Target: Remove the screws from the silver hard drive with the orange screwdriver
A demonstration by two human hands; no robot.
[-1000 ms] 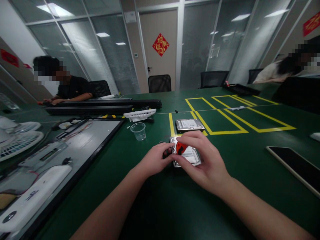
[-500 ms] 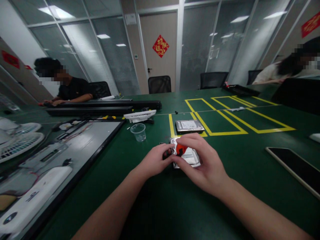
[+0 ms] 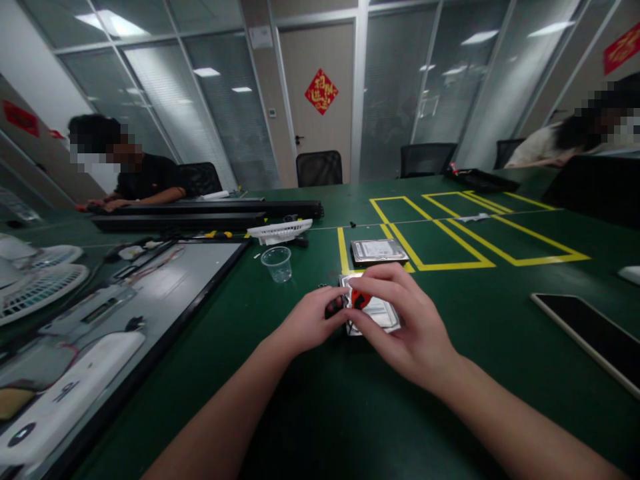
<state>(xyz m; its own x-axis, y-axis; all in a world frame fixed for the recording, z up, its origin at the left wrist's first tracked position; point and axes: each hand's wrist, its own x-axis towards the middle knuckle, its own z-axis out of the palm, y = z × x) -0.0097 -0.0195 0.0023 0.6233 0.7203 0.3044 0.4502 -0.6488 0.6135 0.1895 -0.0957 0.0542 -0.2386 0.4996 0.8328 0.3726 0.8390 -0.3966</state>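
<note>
A silver hard drive [image 3: 384, 315] lies on the green table under my hands. My right hand [image 3: 407, 320] is closed with thumb and fingers round a red and black screwdriver handle [image 3: 359, 299], over the drive's left part. From the left, my left hand [image 3: 316, 319] reaches to the same spot, its fingers pinched at the left edge of the drive; what lies between its fingertips is too small to make out. The tip of the tool is hidden. Just behind, a second hard drive [image 3: 379, 251] lies flat by the yellow tape.
A clear plastic cup [image 3: 277, 265] and a white vented part [image 3: 280, 231] stand left of the drives. A large panel with electronics [image 3: 200, 267] fills the left side. At right lies a phone-like slab [image 3: 590, 333]. Two people sit across the table.
The red and black handle has turned a little and my right hand's fingers have shifted slightly up and left. My left hand has hardly moved.
</note>
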